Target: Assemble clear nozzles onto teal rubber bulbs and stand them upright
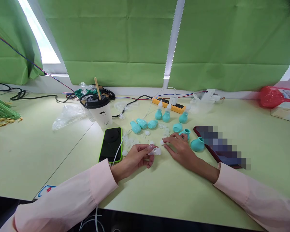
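Observation:
My left hand pinches a small translucent plastic piece between thumb and fingers, above the table. To its right, my right hand has its thumb and index finger at a small whitish piece on the table. Several empty-looking teal bulbs lie around, among them one beside my right wrist and one behind my left hand. Three teal bulbs with clear tips, one of them in the middle, stand farther back. Loose clear pieces are scattered between the phone and my hands.
A green-edged phone with a white cable lies left, a lidded paper cup behind it. A dark red-edged device lies right. At the back are an orange power strip, plastic bags and a red package.

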Demonstrator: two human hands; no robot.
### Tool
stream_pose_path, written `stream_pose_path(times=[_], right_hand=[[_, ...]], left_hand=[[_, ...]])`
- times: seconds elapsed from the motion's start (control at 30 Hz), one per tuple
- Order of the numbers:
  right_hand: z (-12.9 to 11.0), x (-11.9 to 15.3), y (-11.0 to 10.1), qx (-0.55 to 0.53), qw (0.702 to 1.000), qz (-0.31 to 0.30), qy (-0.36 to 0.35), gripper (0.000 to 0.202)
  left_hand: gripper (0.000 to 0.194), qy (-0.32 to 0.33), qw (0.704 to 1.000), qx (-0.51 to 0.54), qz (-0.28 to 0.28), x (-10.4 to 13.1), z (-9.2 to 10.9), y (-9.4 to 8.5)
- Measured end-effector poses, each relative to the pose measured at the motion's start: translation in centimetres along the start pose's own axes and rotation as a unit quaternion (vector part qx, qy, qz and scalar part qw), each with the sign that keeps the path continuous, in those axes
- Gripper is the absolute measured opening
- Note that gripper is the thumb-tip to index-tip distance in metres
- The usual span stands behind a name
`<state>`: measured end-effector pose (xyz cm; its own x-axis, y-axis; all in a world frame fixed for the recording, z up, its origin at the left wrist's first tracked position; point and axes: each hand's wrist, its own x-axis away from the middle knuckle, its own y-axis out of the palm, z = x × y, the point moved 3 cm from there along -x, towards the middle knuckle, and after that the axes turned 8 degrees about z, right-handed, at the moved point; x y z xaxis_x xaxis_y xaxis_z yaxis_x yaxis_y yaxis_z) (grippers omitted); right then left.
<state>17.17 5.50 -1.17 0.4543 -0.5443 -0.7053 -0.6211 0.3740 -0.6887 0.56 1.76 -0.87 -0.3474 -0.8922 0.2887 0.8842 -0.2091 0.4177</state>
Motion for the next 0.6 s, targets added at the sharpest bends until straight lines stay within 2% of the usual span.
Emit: stream_pose_path(times=[0.17,0.27,0.37,0.4,0.5,0.6], right_hand=[[-0.1,-0.2,-0.3,-0.05,0.998,0.002,-0.025,0.015],[-0.3,-0.3,-1.0,-0.077,0.996,0.035,-0.014,0.011],[-0.9,-0.3,-2.3,-0.154,0.984,0.075,0.055,0.003],[-1.0,-0.3,-2.8,-0.208,0.97,0.079,0.101,0.002],[-1.5,0.0,-3.4,-0.362,0.901,0.057,0.232,0.005],[-2.0,0.3,-3.5,-0.417,0.866,0.035,0.274,0.008]], left_hand=[[0.033,0.006,1.0,0.015,0.023,0.2,0.3,-0.1],[0.036,0.012,0.999,-0.003,0.045,0.2,0.4,-0.1],[0.031,0.012,0.998,-0.046,0.039,0.2,0.3,0.0],[0.03,0.015,0.998,-0.057,0.031,0.2,0.3,0.1],[0.029,0.025,0.996,-0.083,0.006,0.3,0.4,0.4],[0.034,0.029,0.993,-0.111,-0.008,0.5,0.4,0.8]])
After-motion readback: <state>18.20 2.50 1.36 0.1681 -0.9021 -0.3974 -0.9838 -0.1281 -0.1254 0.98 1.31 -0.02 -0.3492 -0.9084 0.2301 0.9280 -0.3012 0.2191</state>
